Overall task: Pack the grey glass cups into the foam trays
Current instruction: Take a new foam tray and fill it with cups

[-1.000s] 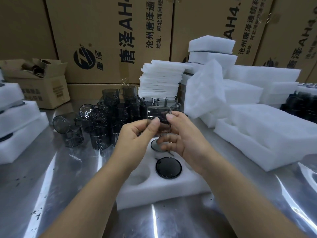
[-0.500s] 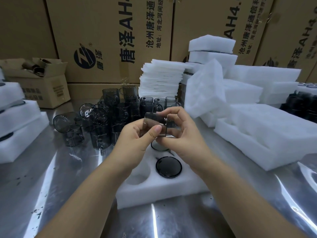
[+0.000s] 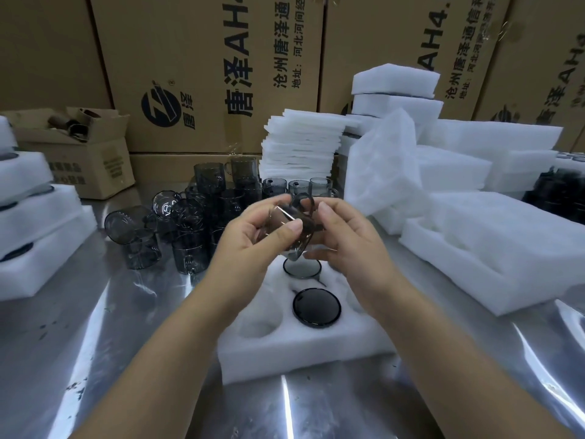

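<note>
A grey glass cup (image 3: 289, 224) is held tilted between both hands, above the white foam tray (image 3: 304, 346) in the middle of the metal table. My left hand (image 3: 250, 239) grips its left side with thumb and fingers. My right hand (image 3: 343, 236) holds its right side near the handle. Two of the tray's round pockets are filled: a cup rim (image 3: 302, 269) at the back and a dark round piece (image 3: 316, 307) in front of it. The pockets on the left are bare foam. A cluster of loose grey cups (image 3: 190, 223) stands behind and to the left.
Stacked foam trays (image 3: 28, 248) lie at the left edge, and more foam trays (image 3: 493, 248) at the right. A pile of thin foam sheets (image 3: 300, 147) stands at the back, and behind it large cardboard cartons (image 3: 205, 74). A small open carton (image 3: 79, 153) sits back left.
Both hands have turned the cup: it was level with its base toward me and now sits tilted, handle up. The hands have stayed over the tray.
</note>
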